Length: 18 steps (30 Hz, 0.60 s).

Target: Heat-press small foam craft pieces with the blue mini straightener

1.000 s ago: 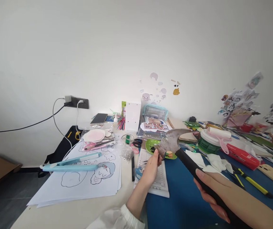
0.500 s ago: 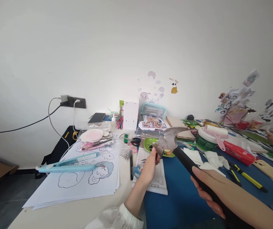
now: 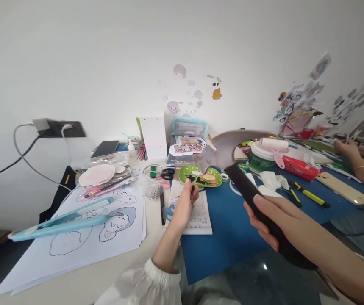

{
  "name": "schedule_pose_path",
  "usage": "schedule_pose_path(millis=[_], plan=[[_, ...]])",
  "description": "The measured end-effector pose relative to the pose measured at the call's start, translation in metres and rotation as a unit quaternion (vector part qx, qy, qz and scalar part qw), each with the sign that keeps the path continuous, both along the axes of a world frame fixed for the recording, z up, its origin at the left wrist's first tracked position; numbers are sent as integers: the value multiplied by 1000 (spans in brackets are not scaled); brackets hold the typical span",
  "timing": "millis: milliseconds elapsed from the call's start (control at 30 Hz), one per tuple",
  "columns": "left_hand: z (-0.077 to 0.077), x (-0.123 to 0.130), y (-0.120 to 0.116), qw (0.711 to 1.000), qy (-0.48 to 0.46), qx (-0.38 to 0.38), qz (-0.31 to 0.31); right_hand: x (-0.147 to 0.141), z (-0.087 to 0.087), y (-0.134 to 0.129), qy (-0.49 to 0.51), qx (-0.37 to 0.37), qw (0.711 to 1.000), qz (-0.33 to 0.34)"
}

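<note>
My right hand [image 3: 273, 224] is wrapped around the black handle of a tool [image 3: 242, 182] with a broad, curved grey metal head, blurred at its left tip. The tool is held up over the blue mat, its head high and to the left. Left of it, my left hand [image 3: 184, 203] is closed in a pinch over a printed paper pad [image 3: 202, 212]. Something small and dark shows at its fingertips, too unclear to name. Just beyond these fingers lies a green tray [image 3: 186, 170] with small cut-out pieces on it.
Drawings on paper [image 3: 76, 254] lie at left under a light-blue flat clamp tool [image 3: 67, 226]. Scissors [image 3: 168, 173] are near the tray. A green tub [image 3: 261, 161], red packet [image 3: 301, 168], yellow cutter [image 3: 312, 196] and phone [image 3: 343, 187] stand or lie right. Another person's hands [image 3: 348, 152] are at far right.
The view has turned right and downward. My left fingertips, earlier at the tool's metal tip, are now lower and apart from it. My right hand still grips the handle.
</note>
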<state>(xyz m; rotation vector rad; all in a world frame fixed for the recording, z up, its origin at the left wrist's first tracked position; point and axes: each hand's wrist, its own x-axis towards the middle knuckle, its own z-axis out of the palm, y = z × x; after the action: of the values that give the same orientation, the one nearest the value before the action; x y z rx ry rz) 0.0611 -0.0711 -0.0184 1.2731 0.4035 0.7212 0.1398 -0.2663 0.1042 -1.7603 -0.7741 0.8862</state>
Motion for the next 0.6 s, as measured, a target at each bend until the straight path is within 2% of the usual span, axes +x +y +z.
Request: schedule_pose_path(millis=[100, 200, 267, 367, 500, 600], plan=[[-2, -2, 1, 1000, 1, -2, -4, 5, -13, -3, 46, 139, 989, -6], [1, -5, 1, 1000, 1, -7, -6, 9, -26, -1, 82, 296, 951, -46], [6, -6, 0, 1000, 0, -6, -2, 11, -34, -1, 101, 345, 931, -59], [15, -6, -2, 1000, -4, -1, 19, 16, -45, -8, 125, 347, 926, -84], [22, -1, -6, 999, -5, -7, 54, 22, -61, -18, 110, 284, 947, -107], [22, 7, -10, 995, -7, -16, 101, 22, -70, -19, 126, 265, 950, -106]])
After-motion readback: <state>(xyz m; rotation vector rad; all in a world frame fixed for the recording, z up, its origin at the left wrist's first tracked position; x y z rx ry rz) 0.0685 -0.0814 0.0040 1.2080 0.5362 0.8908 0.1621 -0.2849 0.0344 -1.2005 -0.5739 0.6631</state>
